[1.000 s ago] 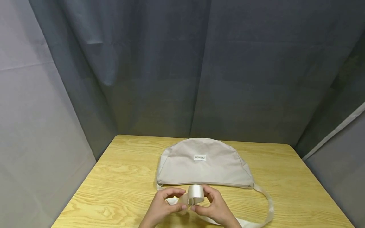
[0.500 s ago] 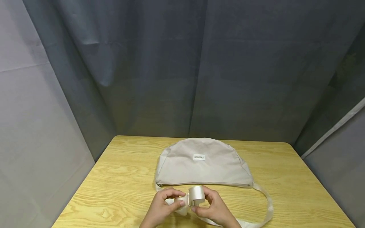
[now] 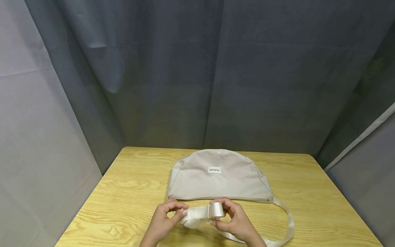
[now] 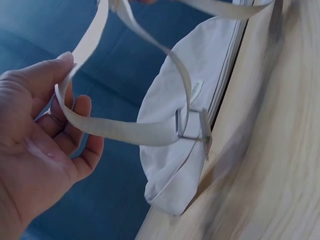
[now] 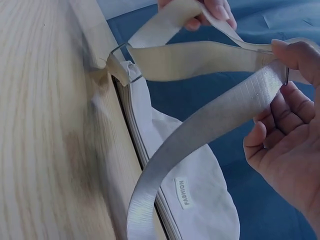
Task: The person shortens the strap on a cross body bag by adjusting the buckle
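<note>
Strap [image 3: 197,213] pinched by left hand [image 3: 163,219], nearly closed; right hand [image 3: 237,222] grips it beside metal slider [image 3: 208,211], slightly wider. Bag [image 3: 219,187] on wood-grain table [image 3: 123,206], dark curtain [image 3: 166,85] behind.

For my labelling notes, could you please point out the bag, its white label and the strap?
Bag [image 3: 220,184]: head view, fabric body.
White label [image 3: 214,170]: head view, centre.
Strap [image 5: 200,127]: right wrist view, curved length.
</note>
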`<state>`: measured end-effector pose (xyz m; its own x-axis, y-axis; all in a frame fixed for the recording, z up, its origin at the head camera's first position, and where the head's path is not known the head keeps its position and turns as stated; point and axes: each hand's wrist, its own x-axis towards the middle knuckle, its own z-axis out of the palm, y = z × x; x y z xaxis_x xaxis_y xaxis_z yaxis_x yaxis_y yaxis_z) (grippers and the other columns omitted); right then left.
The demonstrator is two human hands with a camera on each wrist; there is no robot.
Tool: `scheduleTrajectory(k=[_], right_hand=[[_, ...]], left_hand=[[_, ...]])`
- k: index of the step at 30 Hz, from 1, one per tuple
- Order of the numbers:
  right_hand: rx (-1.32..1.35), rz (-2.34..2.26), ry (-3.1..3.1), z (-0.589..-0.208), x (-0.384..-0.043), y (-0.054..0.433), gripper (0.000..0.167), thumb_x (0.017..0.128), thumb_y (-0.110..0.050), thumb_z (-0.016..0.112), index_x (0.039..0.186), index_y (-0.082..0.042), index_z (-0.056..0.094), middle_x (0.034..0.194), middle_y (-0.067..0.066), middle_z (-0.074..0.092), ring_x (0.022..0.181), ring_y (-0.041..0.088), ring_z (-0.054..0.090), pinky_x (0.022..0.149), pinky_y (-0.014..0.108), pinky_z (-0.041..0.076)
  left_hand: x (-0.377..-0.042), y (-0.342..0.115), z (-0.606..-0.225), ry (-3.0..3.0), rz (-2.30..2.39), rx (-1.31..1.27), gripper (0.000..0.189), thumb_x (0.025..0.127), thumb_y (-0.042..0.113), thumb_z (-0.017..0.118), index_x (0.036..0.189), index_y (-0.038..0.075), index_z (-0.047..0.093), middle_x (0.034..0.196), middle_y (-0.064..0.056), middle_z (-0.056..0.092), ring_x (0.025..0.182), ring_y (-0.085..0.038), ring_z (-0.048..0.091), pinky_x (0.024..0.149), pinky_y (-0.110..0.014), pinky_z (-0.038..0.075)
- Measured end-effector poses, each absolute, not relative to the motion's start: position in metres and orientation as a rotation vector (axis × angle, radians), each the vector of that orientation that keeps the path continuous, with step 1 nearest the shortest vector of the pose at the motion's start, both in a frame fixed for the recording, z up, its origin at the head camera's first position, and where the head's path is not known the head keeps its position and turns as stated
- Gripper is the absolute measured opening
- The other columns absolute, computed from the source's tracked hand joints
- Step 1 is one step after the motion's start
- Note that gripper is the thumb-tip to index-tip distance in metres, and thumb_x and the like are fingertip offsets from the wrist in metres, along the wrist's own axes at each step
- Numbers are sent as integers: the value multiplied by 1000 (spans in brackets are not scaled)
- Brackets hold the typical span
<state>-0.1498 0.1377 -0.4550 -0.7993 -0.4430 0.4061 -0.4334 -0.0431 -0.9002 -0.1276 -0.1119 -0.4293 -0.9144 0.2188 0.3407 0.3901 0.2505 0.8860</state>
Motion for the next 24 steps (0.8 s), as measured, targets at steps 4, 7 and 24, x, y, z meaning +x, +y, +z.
scheduleTrajectory(k=[4, 7, 24], right_hand=[[-972, -2045, 2119, -454, -149, 138, 44, 75, 3, 72, 115, 5, 54, 98, 7, 63, 79, 15, 57, 69, 31, 47], [-955, -2051, 2084, -453, -149, 136, 43, 76, 4, 71, 115, 6, 53, 95, 7, 64, 78, 15, 56, 68, 32, 46], [-986, -2012, 2099, -456, -147, 126, 44, 74, 4, 71, 115, 0, 54, 95, 8, 63, 81, 15, 56, 69, 35, 45]], left_hand=[[-135, -118, -448, -2343, -1765, -569, 10, 82, 3, 69, 92, 5, 68, 88, -1, 64, 83, -15, 57, 77, -32, 47], [-140, -117, -459, -2351, -1805, -591, 13, 83, 10, 70, 95, 6, 68, 91, -1, 64, 87, -16, 57, 79, -34, 47], [-127, -89, -425, -2414, -1866, -654, 12, 84, 8, 68, 96, 6, 69, 83, -4, 60, 76, -12, 52, 71, -29, 45]])
